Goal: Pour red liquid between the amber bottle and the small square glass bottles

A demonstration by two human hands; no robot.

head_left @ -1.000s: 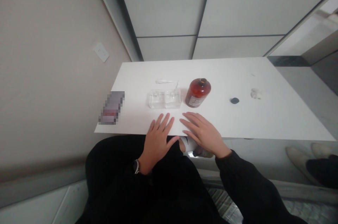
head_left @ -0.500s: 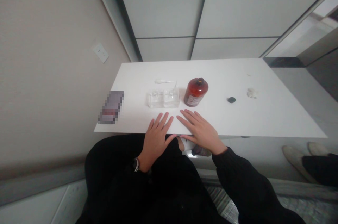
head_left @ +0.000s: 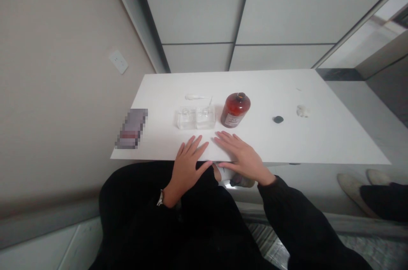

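Note:
My left hand (head_left: pixel 187 160) lies palm down at the near edge of the white table (head_left: pixel 159 147), its fingers spread and holding nothing. Beside it my right hand (head_left: pixel 244 154) rests the same way, fingers stretched out. Just beyond my fingertips stand two clear glass bottles, a left one (head_left: pixel 186 120) and a right one (head_left: pixel 205 119), side by side. To their right is an amber bottle (head_left: pixel 235 111) with a pale label and an uncapped neck. Behind the clear bottles lies a translucent dropper (head_left: pixel 195 97). A dark round cap (head_left: pixel 278 119) sits right of the amber bottle.
A blurred-out rectangular item (head_left: pixel 132 129) lies at the table's left edge. Some crumpled white material (head_left: pixel 302 111) is on the right side. A wall with a socket (head_left: pixel 119 62) borders the left, panelled doors (head_left: pixel 197 15) the back. Another person's shoes (head_left: pixel 353 189) show at right.
The whole view has shifted slightly. Both hands stay flat on the table, and the bottles and other items keep their places.

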